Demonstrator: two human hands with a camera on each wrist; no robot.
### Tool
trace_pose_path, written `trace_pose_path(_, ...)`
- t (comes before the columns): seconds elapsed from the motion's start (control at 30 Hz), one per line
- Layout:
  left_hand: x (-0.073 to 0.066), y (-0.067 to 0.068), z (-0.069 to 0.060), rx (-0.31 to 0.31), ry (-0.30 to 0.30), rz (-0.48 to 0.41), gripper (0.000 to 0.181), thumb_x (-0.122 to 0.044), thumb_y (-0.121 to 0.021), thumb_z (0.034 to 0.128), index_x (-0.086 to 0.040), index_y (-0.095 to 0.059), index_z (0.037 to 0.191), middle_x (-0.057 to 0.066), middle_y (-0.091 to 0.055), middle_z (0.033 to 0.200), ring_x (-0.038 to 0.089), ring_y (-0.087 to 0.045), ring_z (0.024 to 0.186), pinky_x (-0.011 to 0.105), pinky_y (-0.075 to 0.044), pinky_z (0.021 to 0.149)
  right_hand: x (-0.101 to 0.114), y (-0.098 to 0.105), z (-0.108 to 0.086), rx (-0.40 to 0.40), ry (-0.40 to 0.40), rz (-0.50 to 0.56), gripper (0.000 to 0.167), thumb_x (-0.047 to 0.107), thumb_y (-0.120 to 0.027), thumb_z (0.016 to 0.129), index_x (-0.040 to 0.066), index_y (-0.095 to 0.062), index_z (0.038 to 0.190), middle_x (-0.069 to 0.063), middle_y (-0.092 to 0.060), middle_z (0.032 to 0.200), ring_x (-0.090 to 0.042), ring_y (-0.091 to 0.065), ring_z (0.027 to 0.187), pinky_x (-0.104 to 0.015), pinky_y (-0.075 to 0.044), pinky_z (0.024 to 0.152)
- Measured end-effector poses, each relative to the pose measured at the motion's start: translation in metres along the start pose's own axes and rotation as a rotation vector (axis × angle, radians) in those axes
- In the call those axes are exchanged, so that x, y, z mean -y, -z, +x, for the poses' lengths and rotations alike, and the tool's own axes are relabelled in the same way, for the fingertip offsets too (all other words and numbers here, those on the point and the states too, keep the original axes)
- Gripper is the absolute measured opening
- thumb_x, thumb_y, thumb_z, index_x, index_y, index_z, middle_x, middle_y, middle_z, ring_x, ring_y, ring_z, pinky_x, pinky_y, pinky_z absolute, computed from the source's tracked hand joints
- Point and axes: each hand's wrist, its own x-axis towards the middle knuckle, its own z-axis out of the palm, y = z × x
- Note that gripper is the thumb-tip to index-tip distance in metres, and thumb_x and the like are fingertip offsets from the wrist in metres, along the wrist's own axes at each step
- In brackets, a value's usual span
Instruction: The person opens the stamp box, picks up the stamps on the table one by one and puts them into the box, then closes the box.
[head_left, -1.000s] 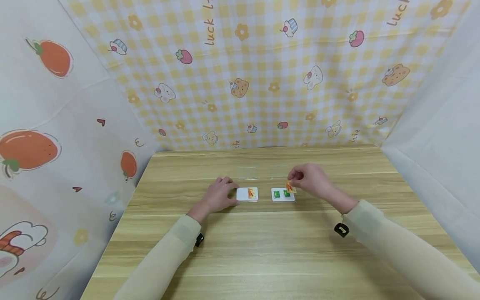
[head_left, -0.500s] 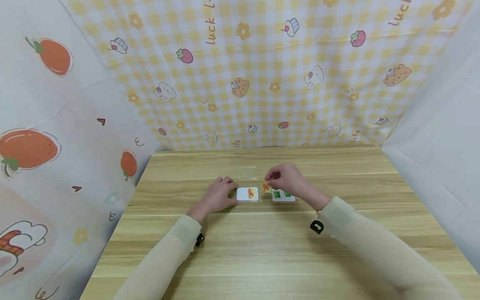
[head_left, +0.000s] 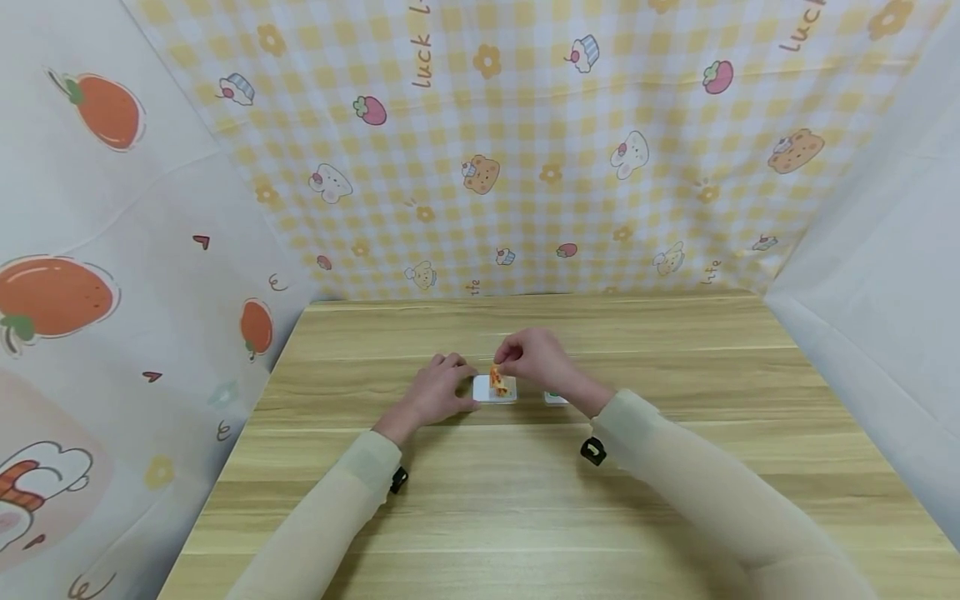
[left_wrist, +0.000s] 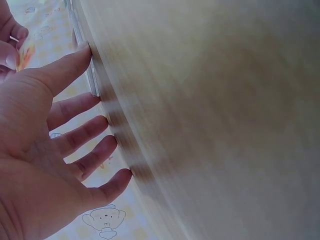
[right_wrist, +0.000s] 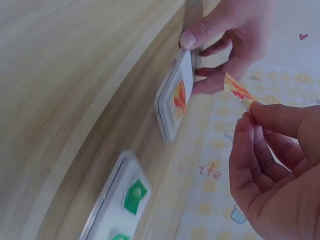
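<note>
A small white case [head_left: 483,389] lies flat on the table, with an orange-and-yellow printed piece [right_wrist: 179,100] on its right half. My left hand [head_left: 438,392] holds the case at its left end, thumb at the near edge and fingers at the far edge. Just above the case, my right hand [head_left: 536,358] pinches a small, flat orange-and-yellow printed piece [right_wrist: 236,91] between thumb and forefinger. To the right, partly hidden beneath the right hand and wrist, lies a second white case [head_left: 556,398]; green square pieces [right_wrist: 135,196] show on it in the right wrist view.
The wood-grain table [head_left: 480,517] extends around both cases. A yellow-checked cloth [head_left: 525,208] hangs behind it, and a white printed cloth [head_left: 180,225] hangs on the left. Dark clips [head_left: 593,451] show at the sleeve cuffs.
My right hand has moved left with the orange-and-yellow piece, from over the case with green pieces to over the left case. The left hand has stayed in place.
</note>
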Motion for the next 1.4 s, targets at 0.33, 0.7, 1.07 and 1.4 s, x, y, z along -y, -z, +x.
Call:
trace_pose_path(0.33, -0.001, 0.001, -0.001, 0.001, 0.0, -0.004, 0.058, -0.044, -0.079, 0.0862, -0.015, -0.065, 0.133, 0.006, -0.056, 0.129, 0.027, -0.049, 0.112, 0.049, -0.048, 0.083, -0.004, -0.026, 0.019, 0.011, 0.004, -0.027, 0.006, 0.007, -0.08, 0.085, 0.012, -0.076, 0.084, 0.006, -0.068, 0.075, -0.012, -0.061, 0.069, -0.027, -0.051, 0.064)
trace_pose_path(0.7, 0.0, 0.002, 0.0, -0.001, -0.001, -0.001, 0.058, -0.045, -0.08, 0.0856, -0.015, -0.066, 0.133, 0.004, -0.057, 0.128, 0.026, -0.049, 0.113, 0.048, -0.048, 0.082, -0.003, -0.041, 0.027, -0.007, -0.058, -0.071, 0.009, 0.006, -0.08, 0.081, 0.014, -0.075, 0.082, 0.005, -0.067, 0.079, -0.013, -0.06, 0.066, -0.028, -0.049, 0.057)
trace_pose_path(1.07, 0.0, 0.001, 0.0, 0.0, -0.008, 0.011, 0.056, -0.045, -0.079, 0.0862, -0.016, -0.067, 0.132, 0.005, -0.057, 0.128, 0.027, -0.049, 0.112, 0.048, -0.048, 0.081, -0.005, -0.05, 0.028, -0.041, -0.11, -0.221, 0.015, 0.007, -0.078, 0.079, 0.02, -0.072, 0.075, 0.009, -0.065, 0.076, -0.012, -0.059, 0.06, -0.03, -0.047, 0.048)
trace_pose_path(1.4, -0.002, 0.003, 0.0, 0.01, -0.006, 0.003, 0.056, -0.044, -0.079, 0.0866, -0.015, -0.066, 0.132, 0.006, -0.057, 0.128, 0.027, -0.048, 0.111, 0.047, -0.048, 0.08, -0.004, -0.053, 0.029, -0.037, -0.116, -0.324, 0.018, 0.008, -0.075, 0.079, 0.023, -0.067, 0.073, 0.009, -0.064, 0.077, -0.015, -0.059, 0.066, -0.032, -0.047, 0.05)
